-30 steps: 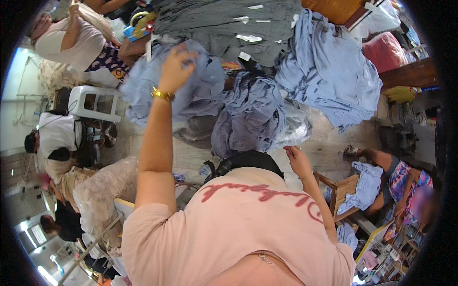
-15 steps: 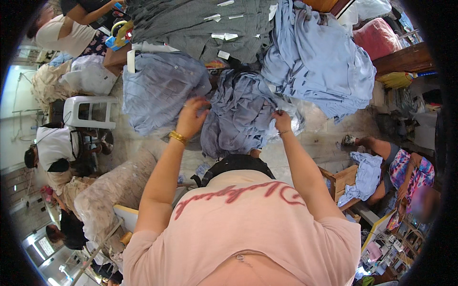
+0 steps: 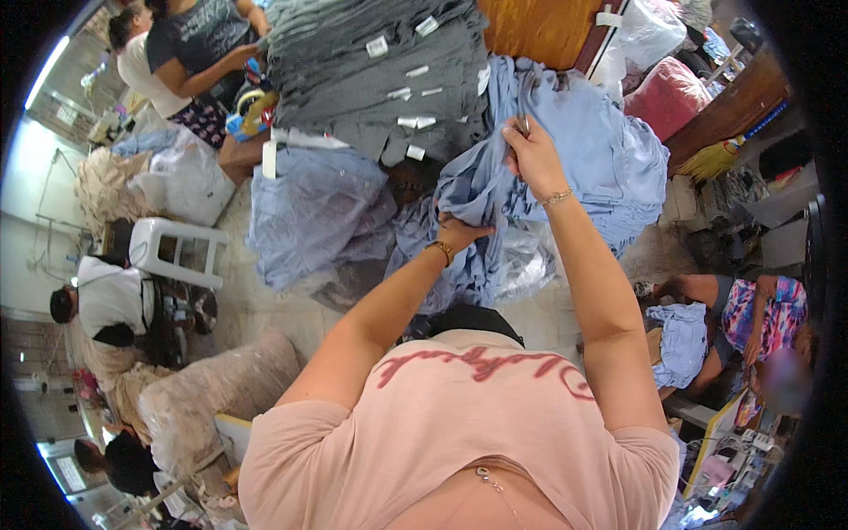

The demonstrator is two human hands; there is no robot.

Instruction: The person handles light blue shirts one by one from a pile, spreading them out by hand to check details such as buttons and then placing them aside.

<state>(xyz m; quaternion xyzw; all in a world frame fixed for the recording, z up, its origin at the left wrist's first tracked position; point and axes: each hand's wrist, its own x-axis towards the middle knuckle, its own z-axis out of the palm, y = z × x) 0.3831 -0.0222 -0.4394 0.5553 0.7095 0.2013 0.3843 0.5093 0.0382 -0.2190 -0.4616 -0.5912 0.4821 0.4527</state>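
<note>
A light blue garment [image 3: 478, 181] stretches from the large blue pile on the right toward my lap. My left hand [image 3: 458, 235] grips its lower folds, thumb showing and the other fingers partly covered by cloth. Farther up and to the right, my right hand [image 3: 534, 159] is closed around a small slim metallic tool [image 3: 523, 124], its exact kind too small to make out. This hand is over the edge of the blue garment pile [image 3: 587, 150]. More crumpled blue cloth [image 3: 455, 283] hangs near my lap.
A stack of dark grey garments [image 3: 353, 93] with white labels lies ahead. Left of my hands is another blue garment pile [image 3: 314, 199], near a white plastic stool [image 3: 181, 252]. Clear plastic [image 3: 527, 265] lies beneath the cloth. Co-workers sit and stand on both sides.
Both hands have moved: the left rightward and down onto the cloth, the right up toward the right pile. A blue garment now stretches between that pile and my lap.
</note>
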